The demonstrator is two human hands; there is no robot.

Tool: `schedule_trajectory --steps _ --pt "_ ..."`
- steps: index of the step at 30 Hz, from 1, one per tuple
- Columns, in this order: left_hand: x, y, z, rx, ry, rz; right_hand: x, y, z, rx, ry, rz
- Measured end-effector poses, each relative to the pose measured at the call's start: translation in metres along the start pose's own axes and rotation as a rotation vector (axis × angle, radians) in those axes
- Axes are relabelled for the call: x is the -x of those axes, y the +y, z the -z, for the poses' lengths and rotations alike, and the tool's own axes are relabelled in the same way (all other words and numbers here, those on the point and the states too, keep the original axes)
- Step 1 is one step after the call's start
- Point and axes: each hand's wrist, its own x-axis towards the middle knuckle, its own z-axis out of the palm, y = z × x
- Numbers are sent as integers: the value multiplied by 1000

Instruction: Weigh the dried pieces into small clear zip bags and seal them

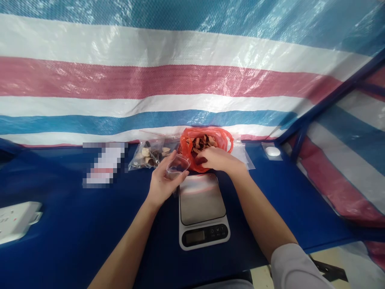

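Observation:
My left hand point(162, 182) is closed round a small clear plastic bag point(178, 163), held open just above the far end of a kitchen scale point(202, 210). My right hand point(218, 159) reaches into an open red plastic bag point(188, 146) full of brown and pale pieces; its fingertips are curled among the pieces and partly hidden. The scale has a bare steel plate and a dark display at its near end.
A clear bag of filled packets point(150, 154) lies left of the red bag. A white power strip point(16, 220) sits at the left edge, a small white object in a clear wrapper point(272, 151) at the back right. Blue table point(75, 233), striped tarp behind.

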Motion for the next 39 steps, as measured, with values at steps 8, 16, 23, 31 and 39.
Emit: schedule_trajectory --steps 8,16,23,31,39 --pt "1 -4 0 14 -12 -34 -2 -2 -4 66 -117 -60" --pt "0 -3 0 23 -10 -30 -3 -9 -1 123 -81 -46" --pt "1 -3 -1 7 -8 -28 -3 1 -2 -9 9 11" --pt "0 -2 0 21 -5 -28 2 19 6 -225 207 47" --pt "0 -1 -2 -8 -38 -82 23 -16 26 -511 319 223"
